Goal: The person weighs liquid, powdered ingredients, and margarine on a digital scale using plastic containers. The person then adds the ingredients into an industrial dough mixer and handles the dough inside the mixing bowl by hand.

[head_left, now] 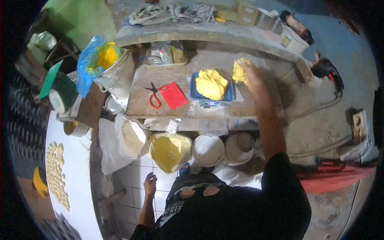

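Note:
My right hand [252, 73] is closed on a rough lump of soft yellow fat [239, 73], like margarine, over the right part of the wooden worktop. Just left of it, a larger yellow lump [211, 85] sits in a blue tray [193, 93] on a digital kitchen scale [212, 105] with a lit display. My left hand [150, 185] hangs low over the white floor tiles, its fingers loosely bent and apart, with nothing visible in them. Nearest to it is a tub lined with pale yellow plastic [170, 152].
Red-handled scissors [154, 98] and a red packet [174, 96] lie on the worktop [140, 86]. A white bucket [120, 78] holds bagged yellow contents. Open sacks and round tubs [208, 150] line the worktop's front. At left, small dough pieces [56, 176] cover a white table [82, 180].

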The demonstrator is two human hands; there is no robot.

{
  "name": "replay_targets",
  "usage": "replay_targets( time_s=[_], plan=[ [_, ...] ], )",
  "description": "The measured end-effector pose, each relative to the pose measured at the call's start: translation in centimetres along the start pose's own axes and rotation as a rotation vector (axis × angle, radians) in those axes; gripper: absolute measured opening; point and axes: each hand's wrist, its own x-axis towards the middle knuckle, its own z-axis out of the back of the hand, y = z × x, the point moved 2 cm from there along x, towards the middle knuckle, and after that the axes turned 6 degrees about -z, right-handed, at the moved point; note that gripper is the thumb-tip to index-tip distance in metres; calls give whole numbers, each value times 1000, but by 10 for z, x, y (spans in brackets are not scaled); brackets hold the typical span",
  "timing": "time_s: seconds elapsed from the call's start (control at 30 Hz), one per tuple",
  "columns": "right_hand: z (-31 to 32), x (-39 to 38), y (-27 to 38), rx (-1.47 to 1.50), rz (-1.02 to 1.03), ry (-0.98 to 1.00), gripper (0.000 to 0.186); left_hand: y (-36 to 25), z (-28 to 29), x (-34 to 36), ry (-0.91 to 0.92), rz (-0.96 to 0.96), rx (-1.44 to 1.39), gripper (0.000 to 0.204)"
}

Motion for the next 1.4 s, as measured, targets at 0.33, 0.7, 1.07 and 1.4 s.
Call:
replay_targets(
  time_s=[0.33, 0.7, 1.07, 1.4],
  plan=[
    [61, -266, -174, 704, -351, -145, 48, -113, -89, 56, 623, -442, 288, 34],
    [30, -478, -195, 508, -629, -548, 41, -81, -163, 65, 1046, -593, 373, 38],
    [77, -614, -129, 448, -222, -812, 37, -104, -226, -31, 1320, -743, 511, 32],
    [90, -906, 93, -181, 210, -1428, 42, -29, -231, -143, 1581, -489, 312, 32]
  ],
)
